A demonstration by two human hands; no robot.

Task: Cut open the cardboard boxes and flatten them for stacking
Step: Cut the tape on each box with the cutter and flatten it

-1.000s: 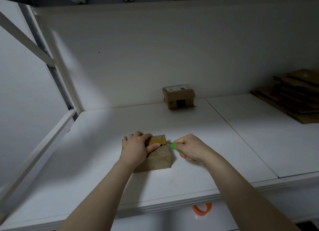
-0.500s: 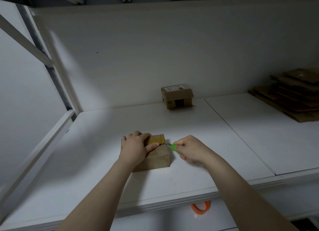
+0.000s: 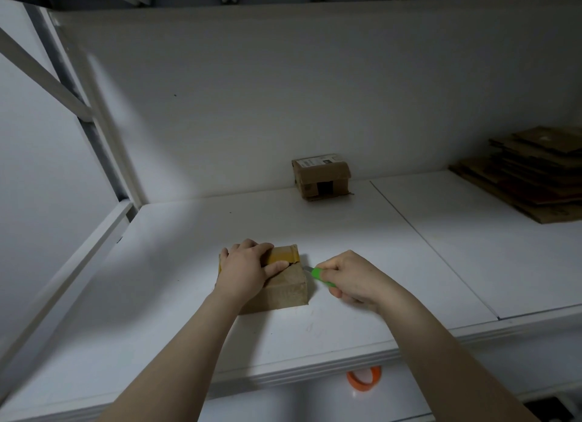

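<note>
One squat, taped cardboard box (image 3: 283, 291) sits under flat left fingers (image 3: 252, 249); right fingers (image 3: 334, 270) pinch a green cutter (image 3: 318, 275).

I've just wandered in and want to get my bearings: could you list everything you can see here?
near box: one, brown with yellowish tape on top, front of the shelf, under the left hand
far box: one, brown with a white label, against the back wall
flattened cardboard: one stack, brown, right end of the shelf
utility knife: one, green, tip at the near box's right top edge
orange ring: one, perhaps a tape roll, below the shelf's front edge
shelf: one, white, carrying the boxes
left hand: one, presses on top of the near box
right hand: one, grips the utility knife
</note>
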